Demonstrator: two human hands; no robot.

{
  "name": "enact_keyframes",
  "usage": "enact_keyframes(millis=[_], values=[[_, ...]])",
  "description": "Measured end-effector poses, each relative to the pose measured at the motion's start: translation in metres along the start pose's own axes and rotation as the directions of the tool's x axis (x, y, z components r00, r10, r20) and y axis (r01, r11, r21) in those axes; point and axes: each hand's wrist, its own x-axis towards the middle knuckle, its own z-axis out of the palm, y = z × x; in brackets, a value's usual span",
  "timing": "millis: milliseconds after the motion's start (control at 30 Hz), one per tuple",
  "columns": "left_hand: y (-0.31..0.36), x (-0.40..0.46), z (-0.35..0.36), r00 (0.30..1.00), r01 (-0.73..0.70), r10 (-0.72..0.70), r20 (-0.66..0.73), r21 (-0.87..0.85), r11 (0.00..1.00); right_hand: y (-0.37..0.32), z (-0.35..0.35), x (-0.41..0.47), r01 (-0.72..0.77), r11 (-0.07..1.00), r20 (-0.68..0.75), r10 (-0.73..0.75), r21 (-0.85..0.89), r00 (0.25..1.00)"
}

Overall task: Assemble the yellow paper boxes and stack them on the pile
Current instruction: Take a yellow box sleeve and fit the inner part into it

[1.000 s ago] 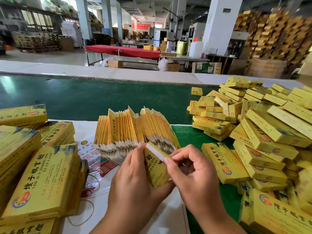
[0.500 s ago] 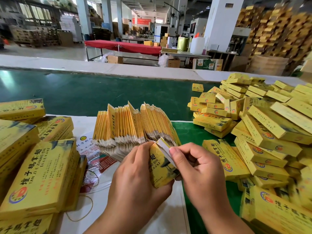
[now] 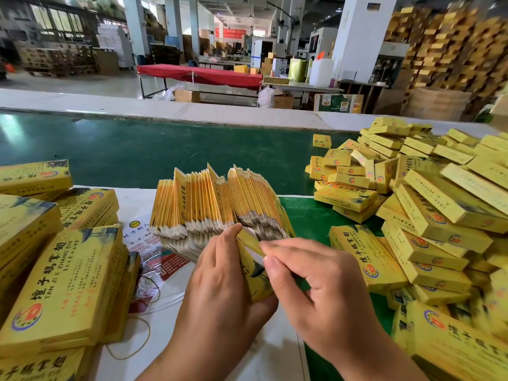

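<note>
While my left hand grips a half-folded yellow box at six o'clock, my right hand pinches its white end flap between thumb and forefinger. I judge this carton not yet closed. Just beyond, at twelve o'clock, a fanned bundle of flat blanks awaits folding. At three o'clock the pile of finished boxes is already large. Bundles at nine o'clock read "TAN ZI E ZHANG CHI".
</note>
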Motion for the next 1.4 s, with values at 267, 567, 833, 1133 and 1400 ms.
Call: enact_keyframes(millis=[267,567,833,1133,1400], values=[[-0.003,0.0,0.004,0.994,0.069,-0.078,-0.073,-0.121,0.99,-0.004,0.012,-0.003,0.056,0.985,0.055,-0.047,-0.161,0.997],[0.006,0.008,-0.005,0.981,0.171,-0.188,0.056,-0.714,0.679,0.015,0.006,-0.001,-0.033,0.998,0.04,0.03,0.052,0.999],[0.002,0.012,0.0,0.973,0.187,-0.227,0.033,-0.687,0.702,0.018,0.002,0.0,-0.117,0.981,0.095,0.103,0.154,0.99],[0.001,0.007,-0.002,0.979,0.199,-0.19,0.076,-0.573,0.795,0.022,0.0,-0.004,-0.227,0.938,0.016,0.231,0.261,0.973],[0.009,-0.017,-0.032,0.865,0.502,-0.331,0.378,-0.628,0.595,0.029,-0.012,0.003,-0.394,0.602,0.025,0.527,0.695,0.849]])
